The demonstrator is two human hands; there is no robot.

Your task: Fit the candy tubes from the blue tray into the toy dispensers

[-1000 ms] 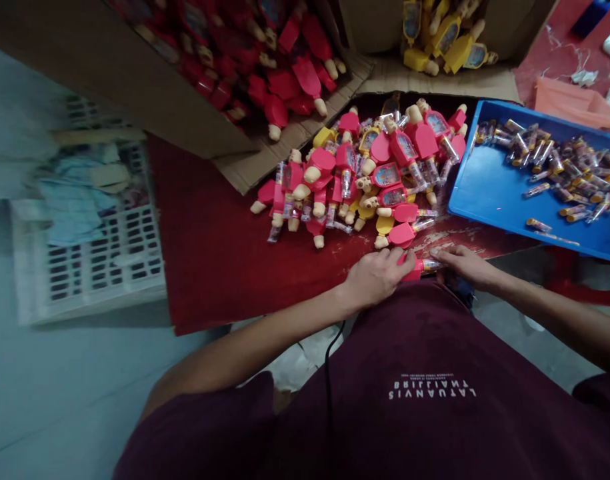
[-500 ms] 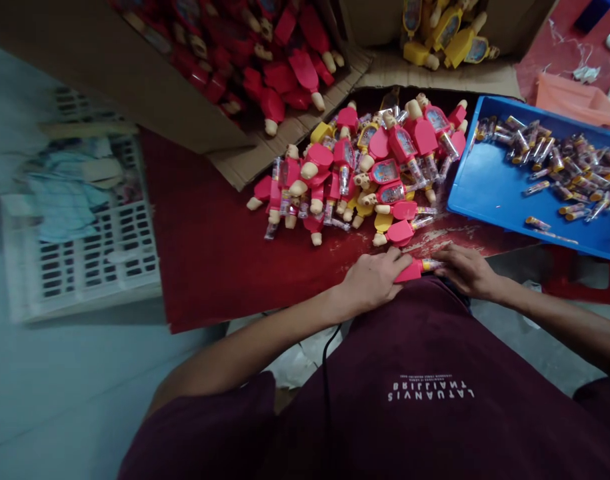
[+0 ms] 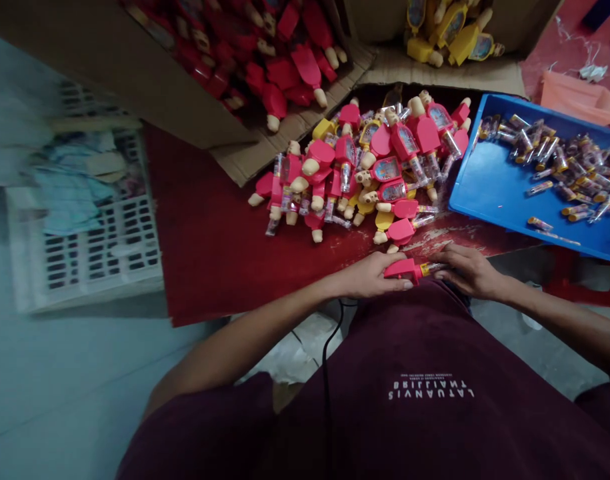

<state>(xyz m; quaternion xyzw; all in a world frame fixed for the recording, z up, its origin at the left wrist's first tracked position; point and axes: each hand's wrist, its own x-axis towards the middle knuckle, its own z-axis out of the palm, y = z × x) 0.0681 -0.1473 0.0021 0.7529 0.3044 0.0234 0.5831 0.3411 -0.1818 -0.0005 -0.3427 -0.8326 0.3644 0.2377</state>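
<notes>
Close to my shirt, at the table's front edge, my left hand (image 3: 371,275) is closed around the body of a pinkish-red plastic toy (image 3: 402,269). A small clear wrapped tube with a yellow end (image 3: 427,269) meets the toy's right end. The fingers of my right hand (image 3: 467,270) pinch the tube's far end. Whether the tube is fixed into the toy I cannot tell. Just beyond my hands lies a heap of similar red and yellow toys (image 3: 381,141) with cream-coloured ends, many with such tubes on them.
At the right a blue tray (image 3: 495,190) holds many wrapped tubes (image 3: 579,177). Cardboard boxes of red toys (image 3: 285,73) and yellow toys (image 3: 462,45) stand at the back. A white plastic crate (image 3: 85,267) with cloth is at the left; a peach-coloured bin (image 3: 575,97) sits behind the tray.
My left hand has shifted slightly left and turned, so more of the red toy shows between thumb and fingers. My right hand stays at the tube's end.
</notes>
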